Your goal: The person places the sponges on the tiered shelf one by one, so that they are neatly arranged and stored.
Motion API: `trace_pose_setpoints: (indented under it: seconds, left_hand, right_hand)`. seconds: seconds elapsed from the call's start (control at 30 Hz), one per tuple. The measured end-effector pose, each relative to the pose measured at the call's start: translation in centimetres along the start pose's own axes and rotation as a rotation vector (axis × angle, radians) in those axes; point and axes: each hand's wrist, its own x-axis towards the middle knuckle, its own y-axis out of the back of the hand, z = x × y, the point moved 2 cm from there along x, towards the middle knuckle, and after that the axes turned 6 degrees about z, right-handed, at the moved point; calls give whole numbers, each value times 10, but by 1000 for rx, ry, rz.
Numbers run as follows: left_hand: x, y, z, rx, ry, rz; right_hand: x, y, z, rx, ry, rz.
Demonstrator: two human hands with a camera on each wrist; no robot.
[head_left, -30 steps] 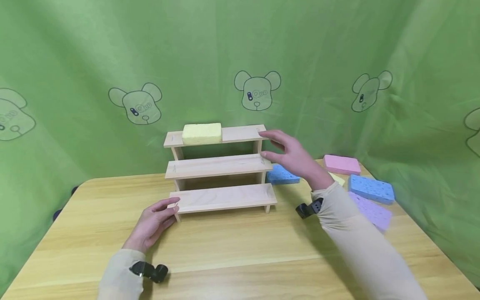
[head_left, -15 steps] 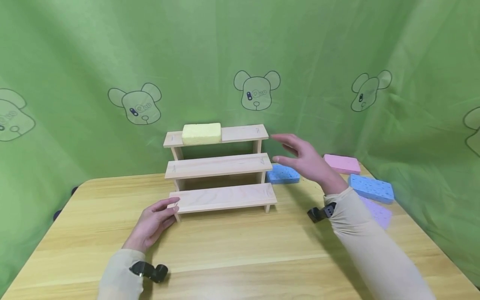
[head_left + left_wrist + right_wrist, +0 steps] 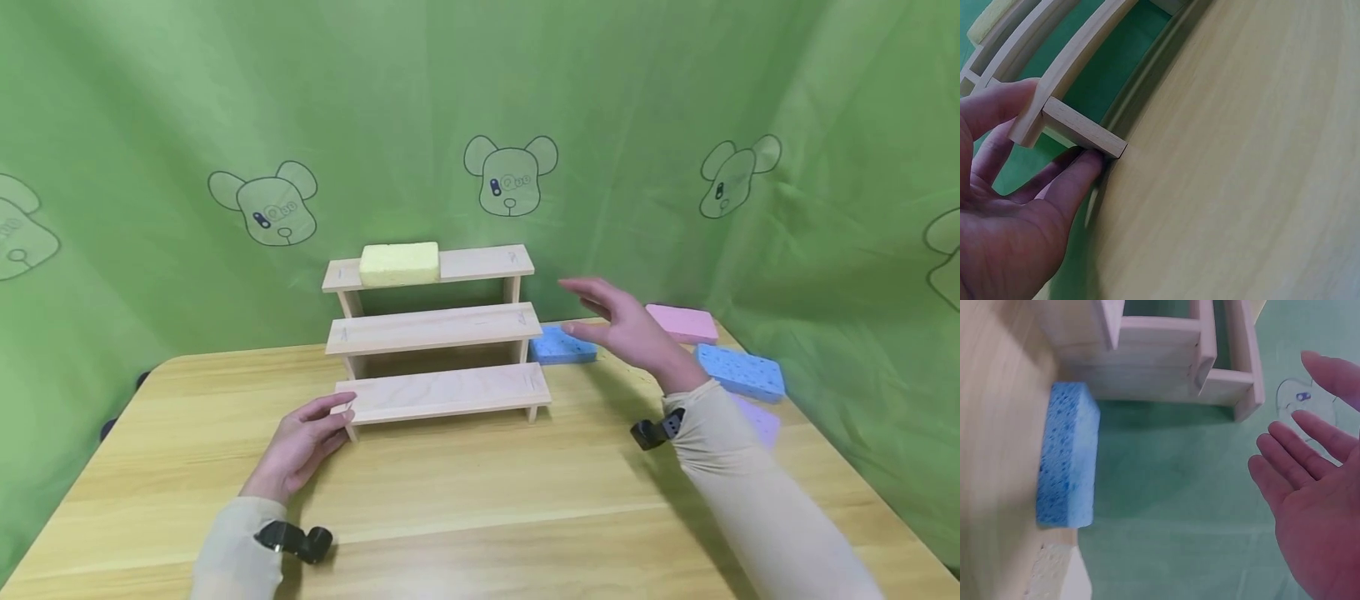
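Observation:
A three-tier wooden stepped shelf (image 3: 438, 327) stands on the table, with a yellow sponge (image 3: 400, 264) on the left part of its top tier. My left hand (image 3: 300, 440) holds the left end of the bottom tier. In the left wrist view, its fingers touch both the board and the side leg (image 3: 1085, 128). To the right of the shelf, my right hand (image 3: 626, 329) hovers with fingers apart and nothing in them. Behind it a blue sponge (image 3: 562, 345) lies beside the shelf's right side, seen also as a blue sponge (image 3: 1067, 456) in the right wrist view.
On the right of the wooden table (image 3: 450, 517) lie a pink sponge (image 3: 682, 323), another blue sponge (image 3: 740, 372) and a purple sponge (image 3: 757, 418), partly behind the right forearm. A pale yellow sponge (image 3: 1054, 575) shows in the right wrist view. Green curtain (image 3: 600, 83) encloses the back and sides.
My right hand has drawn away from the shelf's right end, moving rightward and slightly down. The left hand stays at the bottom tier. The camera view has shifted slightly.

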Motion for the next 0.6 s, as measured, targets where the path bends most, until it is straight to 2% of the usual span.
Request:
trace_pose_setpoints:
  seconds: [0.33,0.6]
  left_hand:
    - [0,-1,-1,-1,-9,-5]
    - [0,0,-2,-9,0,-1]
  right_hand:
    - [-6,5,23,15,-60,4]
    - [-6,9,35,-77,-85,-11]
